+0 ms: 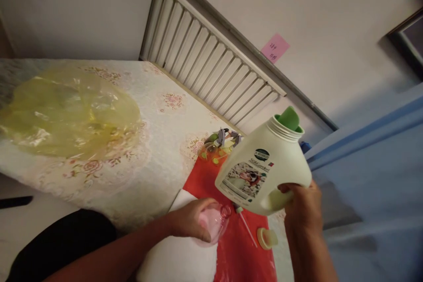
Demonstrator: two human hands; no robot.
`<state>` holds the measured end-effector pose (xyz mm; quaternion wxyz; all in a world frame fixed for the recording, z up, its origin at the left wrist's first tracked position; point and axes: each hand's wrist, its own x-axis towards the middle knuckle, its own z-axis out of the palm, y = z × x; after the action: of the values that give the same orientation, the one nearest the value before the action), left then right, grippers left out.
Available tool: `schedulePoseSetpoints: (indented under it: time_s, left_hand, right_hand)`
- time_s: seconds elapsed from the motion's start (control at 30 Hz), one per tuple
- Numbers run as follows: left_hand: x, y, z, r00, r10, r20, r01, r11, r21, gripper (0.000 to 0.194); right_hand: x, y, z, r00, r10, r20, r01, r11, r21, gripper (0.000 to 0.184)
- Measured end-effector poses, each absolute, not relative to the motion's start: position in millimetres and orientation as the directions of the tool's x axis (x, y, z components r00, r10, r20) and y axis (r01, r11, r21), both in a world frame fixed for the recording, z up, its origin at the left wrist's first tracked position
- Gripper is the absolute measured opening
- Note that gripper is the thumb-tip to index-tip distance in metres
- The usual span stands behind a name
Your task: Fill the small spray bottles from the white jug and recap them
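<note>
My left hand (191,220) is wrapped round a clear pinkish plastic bottle (220,224), whose uncapped neck points up and right. My right hand (302,209) grips the handle of a large pale green detergent jug (261,172), lifted above the table. The jug has no cap on, and a green spout (289,119) shows in its mouth. Below the jug, a pump top with a thin tube (247,227) lies on a red sheet (264,255). A pale yellow-green cap (267,238) rests beside it. White cloth or paper (178,260) lies under my left forearm.
A crumpled yellow plastic bag (72,114) covers the left part of the flowered tablecloth (158,83). Small items with grey clips (224,141) sit at the table's far edge, near a white radiator (211,57). A blue curtain (373,167) hangs at the right.
</note>
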<state>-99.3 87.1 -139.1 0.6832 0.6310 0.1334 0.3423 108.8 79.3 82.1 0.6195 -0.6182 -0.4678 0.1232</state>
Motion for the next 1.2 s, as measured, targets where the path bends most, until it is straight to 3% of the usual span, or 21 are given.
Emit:
schedulePoseSetpoints:
  time_s: [0.17,0.4,0.67,1.0,1.2]
  left_hand:
    - [-107.0,103.7,-123.3,0.630,0.745,0.221,-0.273,-0.054,0.961,0.082]
    - [-109.4,126.5,-114.8,0.414,0.892,0.180,-0.124,-0.141,0.982,0.082]
    - [-97.0,138.2,-128.5,0.330,0.929,0.165,-0.025,-0.167,0.986,0.080]
    - [-93.1,142.5,-127.5,0.297,0.947,0.120,0.055,-0.143,0.988,0.079]
    - [-93.7,144.4,-126.1,0.315,0.939,0.139,0.065,-0.168,0.984,0.081]
  right_hand:
    - [130.1,52.6,101.2,0.588,0.714,0.379,0.485,0.064,-0.872,0.009]
    - [170.5,24.2,90.2,0.565,0.766,0.308,0.604,-0.130,-0.786,0.012]
    - [186.0,11.6,79.3,0.524,0.833,0.175,0.733,-0.338,-0.590,0.008]
    - [187.0,8.8,65.5,0.454,0.888,0.065,0.791,-0.369,-0.488,0.020]
    - [187.2,7.6,63.6,0.407,0.914,0.000,0.804,-0.358,-0.475,0.016]
